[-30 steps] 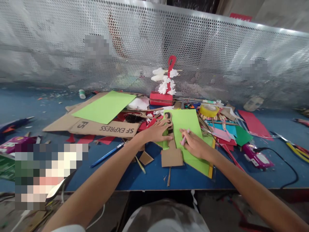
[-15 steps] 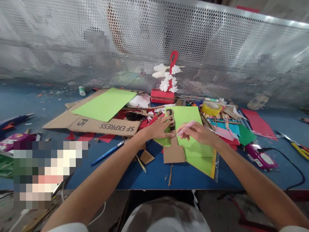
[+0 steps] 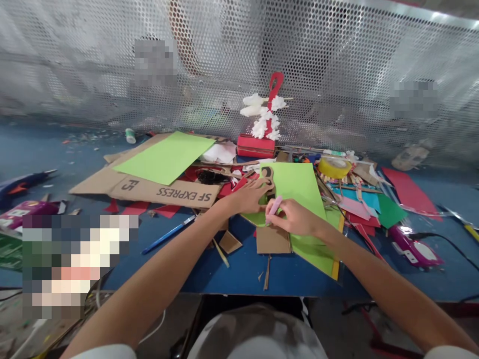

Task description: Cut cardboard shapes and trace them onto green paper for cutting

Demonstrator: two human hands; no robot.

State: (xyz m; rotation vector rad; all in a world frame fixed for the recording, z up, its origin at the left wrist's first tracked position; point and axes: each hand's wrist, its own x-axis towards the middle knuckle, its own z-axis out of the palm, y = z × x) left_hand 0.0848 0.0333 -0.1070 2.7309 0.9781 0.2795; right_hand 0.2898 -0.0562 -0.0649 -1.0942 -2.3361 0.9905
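My right hand (image 3: 299, 217) is closed around a pink pen (image 3: 276, 203). Its tip points down beside the narrow part of a cardboard cutout (image 3: 273, 241), which has a square base and a curved, black-marked top. Beneath the cutout lies a light green sheet of paper (image 3: 297, 182). With fingers stretched out, my left hand (image 3: 249, 197) presses flat on the cutout's upper part and covers some of it. The pen tip itself is partly hidden by my fingers.
A red stand with white tufts (image 3: 256, 146) rises behind. Left of it, another green sheet (image 3: 164, 158) rests on cardboard (image 3: 175, 194). To the right are yellow tape (image 3: 334, 168), paper scraps and a purple device (image 3: 413, 247). A blue pen (image 3: 168, 235) lies near my left forearm.
My right hand has moved down along the cutout toward its square base, and the pen is now more upright. My left hand stays pressed on the cutout. The view has shifted slightly.
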